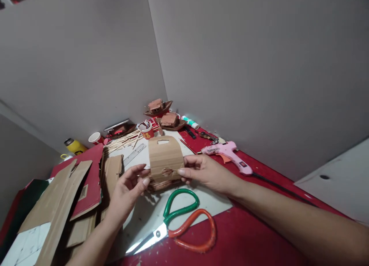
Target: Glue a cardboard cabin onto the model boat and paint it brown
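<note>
Curved cardboard arching at clock centre; right hand pinching its four o'clock edge; left hand curling part-open at eight, hold unclear; scissors lying at six o'clock

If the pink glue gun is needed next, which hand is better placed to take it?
Probably the right hand: the pink glue gun lies nearer to it, while the left hand is on the other side of the curved cardboard.

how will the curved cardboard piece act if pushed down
The curved cardboard piece looks like a thin sheet, so it is probably light. Its arched shape would likely flex under a push, and it may crease first around its cut-out openings.
</note>
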Demonstrator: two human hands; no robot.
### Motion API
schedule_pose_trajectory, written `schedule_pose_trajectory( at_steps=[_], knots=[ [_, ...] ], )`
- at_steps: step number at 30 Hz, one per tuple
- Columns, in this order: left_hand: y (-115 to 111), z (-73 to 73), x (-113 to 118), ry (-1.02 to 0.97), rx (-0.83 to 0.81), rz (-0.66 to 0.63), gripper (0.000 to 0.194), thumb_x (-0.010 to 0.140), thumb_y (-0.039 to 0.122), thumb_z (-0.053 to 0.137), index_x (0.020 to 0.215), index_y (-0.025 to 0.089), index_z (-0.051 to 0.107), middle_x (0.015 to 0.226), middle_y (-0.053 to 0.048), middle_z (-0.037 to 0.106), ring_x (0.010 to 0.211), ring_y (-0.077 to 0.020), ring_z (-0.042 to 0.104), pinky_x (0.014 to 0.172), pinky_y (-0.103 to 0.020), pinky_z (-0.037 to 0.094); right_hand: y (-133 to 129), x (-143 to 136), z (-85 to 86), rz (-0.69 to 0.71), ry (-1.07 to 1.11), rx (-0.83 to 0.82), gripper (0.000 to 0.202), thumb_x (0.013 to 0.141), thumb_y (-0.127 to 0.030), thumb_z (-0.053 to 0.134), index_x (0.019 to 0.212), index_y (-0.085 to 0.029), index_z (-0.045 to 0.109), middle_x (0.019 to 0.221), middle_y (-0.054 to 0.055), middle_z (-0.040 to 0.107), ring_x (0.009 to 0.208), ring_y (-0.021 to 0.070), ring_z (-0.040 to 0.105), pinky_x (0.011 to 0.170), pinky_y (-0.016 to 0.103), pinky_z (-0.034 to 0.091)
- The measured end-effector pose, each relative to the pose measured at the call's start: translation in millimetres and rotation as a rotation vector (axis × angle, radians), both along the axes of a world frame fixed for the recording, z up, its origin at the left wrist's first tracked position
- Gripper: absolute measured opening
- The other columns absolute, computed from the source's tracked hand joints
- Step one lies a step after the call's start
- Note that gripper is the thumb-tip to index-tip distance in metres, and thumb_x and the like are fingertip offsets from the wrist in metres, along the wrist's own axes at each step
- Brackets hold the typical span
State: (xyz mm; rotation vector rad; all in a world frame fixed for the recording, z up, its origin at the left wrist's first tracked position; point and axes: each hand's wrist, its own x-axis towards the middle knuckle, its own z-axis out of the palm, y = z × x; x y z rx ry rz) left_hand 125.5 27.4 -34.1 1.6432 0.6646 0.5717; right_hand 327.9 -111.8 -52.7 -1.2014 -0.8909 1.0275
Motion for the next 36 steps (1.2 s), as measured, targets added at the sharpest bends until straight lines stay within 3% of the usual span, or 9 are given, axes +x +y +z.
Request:
schedule_pose_trajectory(
  at_steps=[4,7,15,17,19,22,25,31,36],
  knots=[
    [-9,15.2,16,0.028,-0.039,-0.149,0.024,0.073,0.033,0.077,0.090,0.017,0.070,0.077,0.000,0.066,0.057,-0.0063,0.050,0.049,-0.016,0.039,0,-2,-0.7,0.042,-0.041,0.027,0.035,0.068,-0.047,0.074,0.069,-0.014,0.061,0.059,-0.002,0.060,0.053,0.0097,0.053,0.054,0.023,0.044],
    [-14,16.6,18,0.040,-0.004,-0.159,0.019,0.075,0.032,0.076,0.076,0.015,0.069,0.065,0.003,0.060,0.051,-0.0050,0.045,0.047,-0.017,0.038,-1,-2,0.6,0.036,-0.101,0.068,0.034,0.069,-0.046,0.072,0.067,-0.015,0.060,0.057,0.000,0.061,0.051,0.0118,0.055,0.052,0.025,0.045],
    [-7,0.7,4,-0.136,-0.070,0.140,0.026,0.068,0.029,0.081,0.067,0.016,0.059,0.054,0.006,0.056,0.050,-0.0074,0.053,0.051,-0.019,0.044,-25,30,35.0,-0.414,-0.391,0.221,0.019,0.078,-0.035,0.063,0.084,-0.017,0.066,0.082,0.002,0.066,0.074,0.0147,0.058,0.069,0.028,0.046],
    [-6,-3.9,-2,-0.152,-0.088,0.187,0.027,0.065,0.030,0.083,0.069,0.016,0.059,0.058,0.006,0.057,0.050,-0.0075,0.055,0.051,-0.019,0.046,-40,38,44.8,-0.494,-0.472,0.169,0.020,0.081,-0.036,0.061,0.085,-0.017,0.065,0.078,0.002,0.065,0.068,0.0153,0.057,0.063,0.028,0.044],
    [-6,-6.2,-9,-0.173,-0.101,0.239,0.031,0.062,0.030,0.084,0.071,0.015,0.059,0.061,0.006,0.058,0.051,-0.0081,0.057,0.052,-0.020,0.047,-56,42,49.2,-0.572,-0.747,-0.056,0.023,0.086,-0.039,0.055,0.089,-0.018,0.066,0.077,0.002,0.066,0.069,0.0172,0.059,0.061,0.028,0.042],
    [-7,-5.6,-17,-0.205,-0.108,0.293,0.033,0.060,0.031,0.085,0.074,0.015,0.059,0.064,0.007,0.059,0.052,-0.0083,0.060,0.055,-0.021,0.049,-76,47,40.9,-0.584,-1.210,-0.522,0.032,0.092,-0.043,0.046,0.087,-0.020,0.067,0.080,0.007,0.069,0.077,0.0245,0.062,0.062,0.032,0.039],
    [-8,-3.6,-20,-0.214,-0.114,0.274,0.033,0.060,0.032,0.085,0.073,0.014,0.060,0.065,0.007,0.059,0.052,-0.0082,0.060,0.055,-0.021,0.049,-82,54,18.3,-0.497,-1.257,-0.681,0.036,0.089,-0.046,0.049,0.078,-0.016,0.067,0.078,0.014,0.069,0.074,0.0295,0.063,0.059,0.033,0.037],
    [-8,-10.6,-15,-0.189,-0.138,0.168,0.037,0.058,0.033,0.085,0.072,0.014,0.058,0.059,0.004,0.062,0.052,-0.0104,0.061,0.055,-0.023,0.051,-67,74,-19.3,-0.440,-1.141,-0.768,0.018,0.075,-0.031,0.063,0.080,-0.015,0.069,0.089,0.017,0.071,0.080,0.0310,0.065,0.060,0.032,0.039],
    [-5,-18.8,-11,-0.172,-0.166,0.105,0.039,0.054,0.034,0.086,0.071,0.015,0.056,0.057,0.003,0.063,0.055,-0.0125,0.064,0.056,-0.023,0.051,-80,72,-13.6,-0.538,-0.921,-0.625,0.016,0.076,-0.032,0.059,0.079,-0.017,0.065,0.067,0.009,0.066,0.062,0.0239,0.061,0.057,0.032,0.041]
  ],
)
